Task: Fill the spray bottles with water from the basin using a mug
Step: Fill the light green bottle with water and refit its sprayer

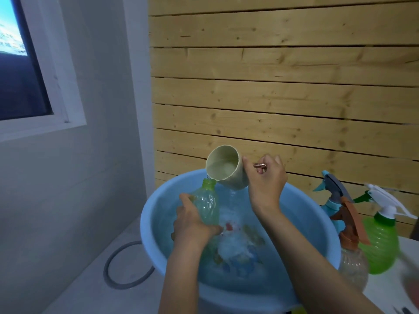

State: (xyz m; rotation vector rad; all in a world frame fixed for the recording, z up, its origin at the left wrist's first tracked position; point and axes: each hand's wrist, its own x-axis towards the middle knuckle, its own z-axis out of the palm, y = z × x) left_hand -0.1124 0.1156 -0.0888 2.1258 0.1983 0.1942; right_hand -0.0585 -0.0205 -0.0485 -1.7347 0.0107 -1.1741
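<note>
Left hand (pixel 192 225) grips open green bottle (pixel 206 206) over blue basin (pixel 149 225). Right hand (pixel 265 177) holds tilted mug (pixel 225 167), mid-pour, some water missing neck tbh. Next probably: line lip up tighter. Capped spray bottles (pixel 383 236) wait right.

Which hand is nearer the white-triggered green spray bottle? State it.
Right. The right hand, on the mug, is left of that spray bottle; the left hand grips the uncapped bottle farther left.

Nothing really readable here tbh. The window pane (pixel 18 64) top left has pale marks that might be lettering, but they're way too blurry. The colourful print on the blue basin (pixel 313 227) floor is smeared by water.
</note>
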